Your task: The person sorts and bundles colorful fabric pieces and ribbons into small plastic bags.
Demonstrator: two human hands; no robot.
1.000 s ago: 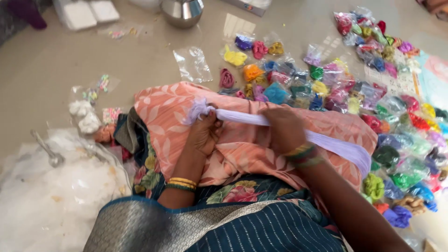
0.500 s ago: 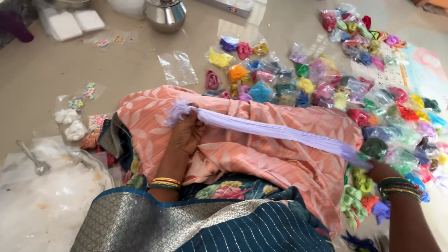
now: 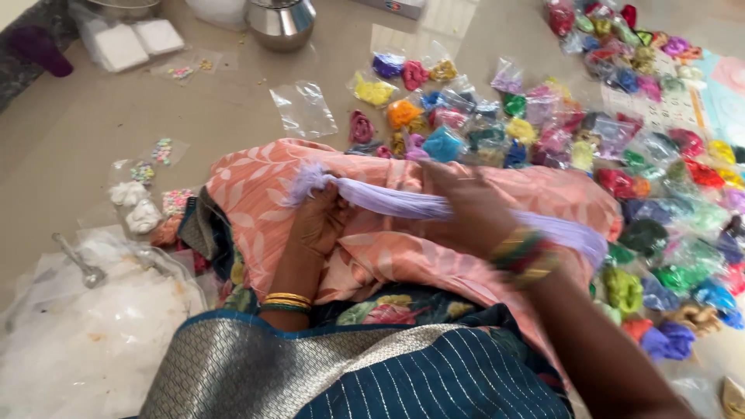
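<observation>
A bundle of pale lilac threads lies stretched across my lap over peach patterned cloth. My left hand pinches the bundle near its frayed left end. My right hand is closed around the threads near their middle, fingers wrapped over them. The threads' right end shows past my right wrist, which wears coloured bangles. Gold bangles sit on my left wrist.
Several small plastic bags of coloured thread cover the floor ahead and to the right. An empty clear bag lies ahead. A steel pot stands at the back. White plastic sheeting and a small metal tool lie left.
My right hand has slid back along the threads from their far right end to the middle. The left hand keeps its hold on the frayed end.
</observation>
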